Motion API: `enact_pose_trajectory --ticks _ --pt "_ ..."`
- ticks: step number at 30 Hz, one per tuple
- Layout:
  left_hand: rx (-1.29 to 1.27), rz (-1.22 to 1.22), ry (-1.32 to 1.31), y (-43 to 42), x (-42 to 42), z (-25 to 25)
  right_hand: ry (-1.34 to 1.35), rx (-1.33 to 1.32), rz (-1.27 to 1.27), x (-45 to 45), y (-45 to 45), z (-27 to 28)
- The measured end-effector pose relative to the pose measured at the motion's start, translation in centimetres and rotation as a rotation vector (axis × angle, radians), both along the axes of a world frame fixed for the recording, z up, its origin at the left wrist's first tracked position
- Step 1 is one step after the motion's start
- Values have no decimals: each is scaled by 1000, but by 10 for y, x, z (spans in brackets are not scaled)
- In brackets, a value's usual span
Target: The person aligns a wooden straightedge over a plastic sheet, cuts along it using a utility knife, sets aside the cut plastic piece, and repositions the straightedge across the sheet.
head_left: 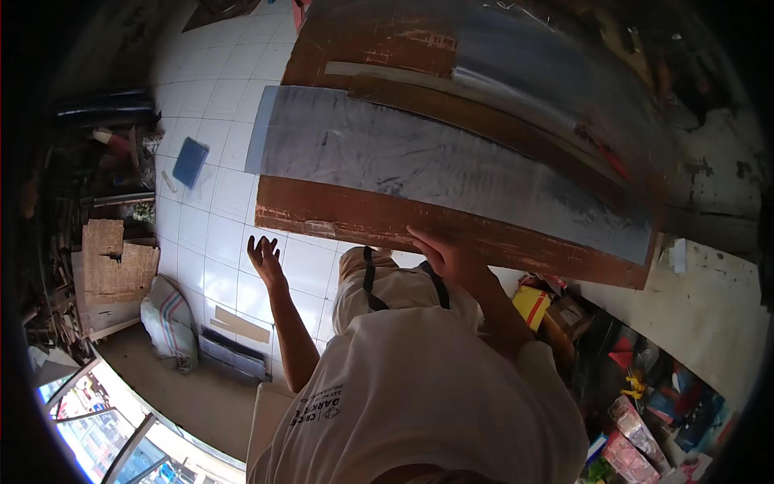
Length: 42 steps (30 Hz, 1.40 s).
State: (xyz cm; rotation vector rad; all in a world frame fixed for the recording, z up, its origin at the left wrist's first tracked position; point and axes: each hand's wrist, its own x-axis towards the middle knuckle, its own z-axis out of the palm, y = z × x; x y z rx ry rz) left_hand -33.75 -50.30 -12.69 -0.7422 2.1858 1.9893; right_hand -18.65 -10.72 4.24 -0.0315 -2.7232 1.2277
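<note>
My left hand (266, 256) is raised over the tiled floor, left of the table's near corner. Its fingers are spread and it holds nothing. At the near edge of the worn brown table (347, 206), my right hand (439, 252) has its index finger stretched out and touching the tabletop edge; its other fingers are partly hidden. A long grey sheet (387, 149) lies across the tabletop, its left end hanging past the table's side. Behind it is a long narrow strip (387, 74), with a larger dark grey sheet (524, 56) farther back.
A blue flat object (191, 161) lies on the white tiles (218, 202) to the left. Stacked wood scraps (121, 262) and a white sack (169, 323) stand beyond. On the right are a yellow package (530, 306) and cluttered bags (637, 436).
</note>
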Motion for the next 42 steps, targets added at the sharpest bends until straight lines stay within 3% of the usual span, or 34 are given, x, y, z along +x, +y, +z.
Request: enact_pose_trajectory --ticks 4,9,13,19,22,23,25,26,28,33,35,36,40,42 --pt "23 -3 34 21 -3 14 106 308 -329 -9 101 3" --pt "87 105 43 57 10 14 77 607 -378 8 234 -5" --pt "56 203 114 92 28 12 25 589 -257 9 287 -11" --pt "-84 439 217 123 52 -3 -164 235 44 -20 327 -17" --pt "-380 616 392 131 65 -8 -186 165 85 -29 332 -9" --pt "-533 644 335 135 72 -2 -179 156 117 -30 332 -12" --pt "-706 682 365 158 77 36 -132 180 71 -28 334 -21" --pt "-823 660 410 163 78 47 -62 352 75 -26 334 -24" --pt "-979 600 514 175 71 77 -56 391 87 -26 327 -17" --pt "-839 432 714 172 -6 110 -3 416 19 -19 302 -7" --pt "-690 317 655 162 -54 114 -73 394 -56 -19 296 -5" --pt "-725 243 646 156 -77 115 -30 521 -76 -20 284 6" --pt "-816 8 552 133 -164 111 -112 541 -130 -15 271 13" --pt "-777 -140 387 116 -205 94 81 472 -182 -8 257 21"
